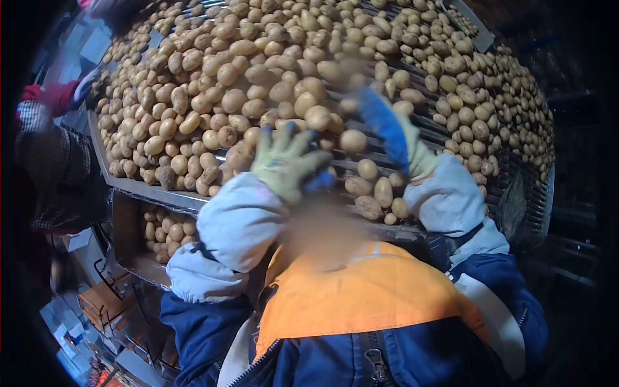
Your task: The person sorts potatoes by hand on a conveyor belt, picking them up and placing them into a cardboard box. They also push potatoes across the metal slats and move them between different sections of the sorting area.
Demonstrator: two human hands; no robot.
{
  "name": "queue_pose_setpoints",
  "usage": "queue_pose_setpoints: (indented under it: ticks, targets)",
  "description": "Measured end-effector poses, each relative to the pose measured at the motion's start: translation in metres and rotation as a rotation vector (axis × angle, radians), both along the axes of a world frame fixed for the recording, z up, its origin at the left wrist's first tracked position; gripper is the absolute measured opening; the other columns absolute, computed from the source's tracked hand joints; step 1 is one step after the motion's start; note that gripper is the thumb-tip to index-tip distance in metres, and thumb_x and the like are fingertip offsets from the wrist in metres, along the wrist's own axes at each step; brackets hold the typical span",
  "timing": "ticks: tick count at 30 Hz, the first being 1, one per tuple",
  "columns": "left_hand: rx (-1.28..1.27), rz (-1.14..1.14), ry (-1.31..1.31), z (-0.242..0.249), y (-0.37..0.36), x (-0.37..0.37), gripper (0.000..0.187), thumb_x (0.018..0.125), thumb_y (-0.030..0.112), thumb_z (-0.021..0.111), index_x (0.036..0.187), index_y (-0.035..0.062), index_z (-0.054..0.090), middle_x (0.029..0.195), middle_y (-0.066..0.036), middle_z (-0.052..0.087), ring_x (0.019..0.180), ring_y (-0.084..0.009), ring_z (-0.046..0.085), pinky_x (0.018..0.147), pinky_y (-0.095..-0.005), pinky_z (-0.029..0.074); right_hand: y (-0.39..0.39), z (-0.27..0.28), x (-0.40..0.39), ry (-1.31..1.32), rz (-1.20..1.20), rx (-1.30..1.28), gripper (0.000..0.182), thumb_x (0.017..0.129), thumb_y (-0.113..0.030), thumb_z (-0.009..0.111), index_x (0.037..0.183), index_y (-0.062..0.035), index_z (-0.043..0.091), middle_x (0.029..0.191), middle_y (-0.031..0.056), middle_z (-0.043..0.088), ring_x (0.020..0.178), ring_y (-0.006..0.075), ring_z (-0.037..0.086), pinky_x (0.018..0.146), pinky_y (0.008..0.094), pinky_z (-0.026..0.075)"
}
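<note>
Reaching out over the moving bed of potatoes [258, 84], the left hand [287, 161] wears a pale green glove with its fingers spread and laid flat on the tubers, a posture that suits raking or feeling through loose round things rather than pinching one; nothing is enclosed in that grip. The right hand [393, 135], in a glove with a blue palm side, is raised higher and smeared by motion, so whether its fingers are spread or closed cannot be told. Potatoes lie thickest at upper left and thin out near the hands, where the dark rollers of the conveyor [445, 138] show between them, likely because the bed spreads them for inspection. Below the conveyor's metal edge, a bin [169, 232] holds more potatoes. At far left another person's red-gloved hand [55, 97] reaches toward the pile; the rest of that person is cut off. Dark corners hide the surroundings.
</note>
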State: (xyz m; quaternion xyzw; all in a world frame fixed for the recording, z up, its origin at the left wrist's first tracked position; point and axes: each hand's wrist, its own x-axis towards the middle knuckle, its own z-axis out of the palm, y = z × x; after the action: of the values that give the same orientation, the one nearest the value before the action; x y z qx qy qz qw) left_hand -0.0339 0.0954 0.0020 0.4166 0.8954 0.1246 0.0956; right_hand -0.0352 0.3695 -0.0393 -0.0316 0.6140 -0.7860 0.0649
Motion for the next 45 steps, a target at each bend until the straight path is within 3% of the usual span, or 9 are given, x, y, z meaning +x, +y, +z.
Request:
queue_pose_setpoints:
  ticks: [6, 10, 12, 17, 18, 22, 26, 38, 45]
  targets:
    - [0.080, 0.326, 0.012, -0.003, -0.024, -0.010, 0.047, 0.090, 0.041, 0.068, 0.133, 0.0207, 0.066, 0.150, -0.020, 0.051, 0.141, -0.0428, 0.043, 0.117, -0.0574, 0.028, 0.160, 0.058, 0.108, -0.200, -0.582, 1.341, 0.040, 0.102, -0.024, 0.067, 0.136, -0.0016, 0.062, 0.113, 0.0186, 0.073, 0.098, 0.0216, 0.071, 0.085, 0.0319, 0.057]
    - [0.177, -0.039, -0.070, 0.030, 0.042, 0.010, 0.047, 0.089, 0.030, 0.068, 0.135, 0.0227, 0.064, 0.149, -0.016, 0.052, 0.140, -0.0413, 0.044, 0.116, -0.0597, 0.029, 0.159, 0.042, 0.145, -0.448, -0.606, 0.893, 0.051, 0.101, -0.036, 0.067, 0.140, -0.0055, 0.059, 0.134, 0.0239, 0.062, 0.115, 0.0303, 0.067, 0.092, 0.0400, 0.056]
    - [0.141, -0.346, -0.170, 0.037, 0.079, 0.029, 0.056, 0.087, 0.027, 0.068, 0.141, 0.0254, 0.059, 0.154, -0.015, 0.046, 0.145, -0.0405, 0.038, 0.118, -0.0644, 0.025, 0.085, 0.057, 0.121, -0.211, -0.164, 1.977, 0.062, 0.096, -0.042, 0.071, 0.147, -0.0093, 0.053, 0.144, 0.0258, 0.053, 0.126, 0.0367, 0.060, 0.100, 0.0445, 0.052]
    - [0.173, -0.290, -0.113, 0.016, 0.066, 0.031, 0.049, 0.092, 0.030, 0.067, 0.140, 0.0240, 0.062, 0.154, -0.013, 0.047, 0.145, -0.0428, 0.039, 0.120, -0.0656, 0.023, 0.023, 0.062, 0.075, -0.295, -0.081, 0.454, 0.069, 0.097, -0.023, 0.074, 0.156, -0.0122, 0.042, 0.152, 0.0166, 0.049, 0.131, 0.0286, 0.057, 0.104, 0.0382, 0.051]
    - [0.157, -0.178, -0.156, 0.024, 0.051, 0.028, 0.044, 0.093, 0.030, 0.067, 0.136, 0.0220, 0.065, 0.153, -0.014, 0.049, 0.143, -0.0424, 0.042, 0.121, -0.0634, 0.023, 0.042, 0.039, 0.075, 0.150, -0.143, 0.679, 0.064, 0.095, -0.008, 0.075, 0.153, -0.0111, 0.047, 0.146, 0.0102, 0.056, 0.114, 0.0212, 0.065, 0.090, 0.0344, 0.056]
    - [0.325, -0.130, -0.222, 0.004, -0.006, 0.020, 0.042, 0.088, 0.023, 0.072, 0.130, 0.0155, 0.069, 0.139, -0.015, 0.061, 0.137, -0.0417, 0.051, 0.120, -0.0571, 0.032, 0.111, 0.096, 0.111, -0.282, -0.359, 1.317, 0.039, 0.098, -0.029, 0.070, 0.132, -0.0099, 0.067, 0.106, 0.0158, 0.075, 0.096, 0.0270, 0.074, 0.080, 0.0384, 0.057]
    - [0.376, -0.019, -0.192, -0.019, -0.022, 0.047, 0.037, 0.088, 0.016, 0.072, 0.125, 0.0157, 0.073, 0.126, -0.014, 0.068, 0.136, -0.0424, 0.053, 0.115, -0.0560, 0.040, 0.120, 0.126, 0.171, -0.565, 0.076, 1.742, 0.049, 0.089, -0.041, 0.075, 0.125, -0.0080, 0.068, 0.102, 0.0178, 0.073, 0.094, 0.0377, 0.071, 0.083, 0.0459, 0.056]
    - [0.433, 0.115, -0.222, -0.024, -0.029, 0.066, 0.046, 0.088, 0.021, 0.071, 0.133, 0.0100, 0.066, 0.136, -0.019, 0.062, 0.139, -0.0469, 0.047, 0.116, -0.0577, 0.037, 0.072, 0.080, 0.061, -0.207, -0.196, 0.610, 0.057, 0.098, -0.008, 0.069, 0.152, -0.0075, 0.050, 0.124, 0.0096, 0.065, 0.096, 0.0129, 0.060, 0.080, 0.0274, 0.055]
    - [0.301, -0.122, -0.133, 0.026, 0.020, 0.054, 0.051, 0.091, 0.033, 0.071, 0.139, 0.0180, 0.063, 0.152, -0.020, 0.050, 0.144, -0.0507, 0.040, 0.118, -0.0643, 0.030, 0.103, 0.109, 0.169, 0.134, 0.340, 1.698, 0.076, 0.077, -0.030, 0.084, 0.145, -0.0108, 0.056, 0.143, 0.0265, 0.054, 0.123, 0.0450, 0.057, 0.104, 0.0500, 0.048]
